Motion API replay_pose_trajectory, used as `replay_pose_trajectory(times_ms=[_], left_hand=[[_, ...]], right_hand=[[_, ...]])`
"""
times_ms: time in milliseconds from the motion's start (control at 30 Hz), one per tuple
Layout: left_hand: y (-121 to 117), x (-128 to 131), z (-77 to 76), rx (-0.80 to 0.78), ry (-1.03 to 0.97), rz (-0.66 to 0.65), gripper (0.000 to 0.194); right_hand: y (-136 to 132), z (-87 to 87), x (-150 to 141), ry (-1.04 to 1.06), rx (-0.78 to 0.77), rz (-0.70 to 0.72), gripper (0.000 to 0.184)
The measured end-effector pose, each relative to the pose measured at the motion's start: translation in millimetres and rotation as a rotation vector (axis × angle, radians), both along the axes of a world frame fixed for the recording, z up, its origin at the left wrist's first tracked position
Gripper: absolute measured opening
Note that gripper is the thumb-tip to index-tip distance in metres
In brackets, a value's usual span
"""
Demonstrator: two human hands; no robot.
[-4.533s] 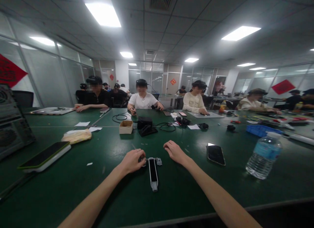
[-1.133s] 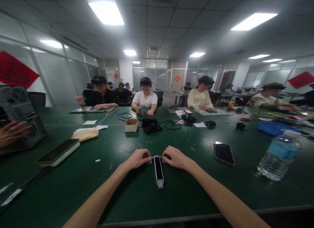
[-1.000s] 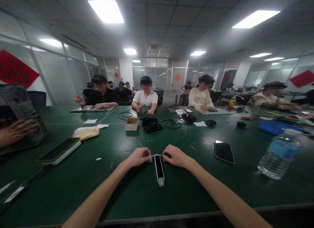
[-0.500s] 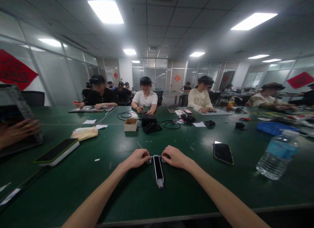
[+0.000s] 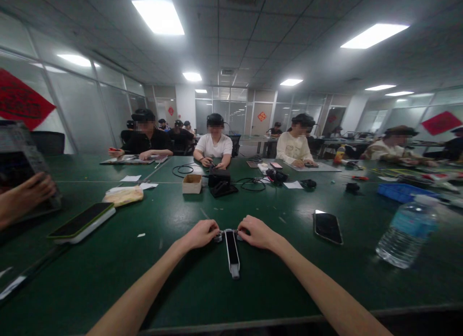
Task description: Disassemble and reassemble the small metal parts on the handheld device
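Left hand (image 5: 203, 233) pinched on left side piece (image 5: 218, 237) of black-and-white device (image 5: 232, 254); right hand (image 5: 258, 233), clear earlier, now pinched on right side piece (image 5: 239, 237). Device lies between the grips. Well left of both: co-worker's hand (image 5: 28, 197) newly on computer case (image 5: 16, 142).

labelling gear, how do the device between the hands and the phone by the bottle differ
The device is long and narrow; the phone is broader. The device sits between the left hand and right hand; the phone lies apart, to the right. Both rest on the table, with dark tops.
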State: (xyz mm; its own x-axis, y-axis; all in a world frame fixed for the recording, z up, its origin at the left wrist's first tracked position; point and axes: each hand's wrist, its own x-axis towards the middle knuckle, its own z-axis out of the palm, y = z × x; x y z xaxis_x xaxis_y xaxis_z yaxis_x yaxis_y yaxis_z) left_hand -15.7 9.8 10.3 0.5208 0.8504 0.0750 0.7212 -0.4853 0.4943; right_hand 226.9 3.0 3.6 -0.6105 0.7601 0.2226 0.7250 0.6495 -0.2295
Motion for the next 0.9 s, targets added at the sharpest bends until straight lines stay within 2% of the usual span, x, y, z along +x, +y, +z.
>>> replay_pose_trajectory(times_ms=[367,567,733,900], left_hand=[[2.1,-3.1,-5.1,-0.010,-0.034,-0.035,0.020],[-1.2,-2.6,1.5,-0.019,-0.036,-0.048,0.018],[-4.0,-1.5,8.4,-0.052,0.003,-0.009,0.022],[-4.8,0.2,9.7,-0.016,0.018,0.009,0.019]], right_hand=[[-3.0,4.7,-0.5,-0.007,-0.030,-0.016,0.016],[-3.3,4.6,-0.7,-0.011,-0.022,-0.020,0.016],[-1.9,3.2,-0.9,-0.006,-0.040,-0.026,0.016],[-0.4,0.7,-0.7,-0.007,-0.025,-0.022,0.016]])
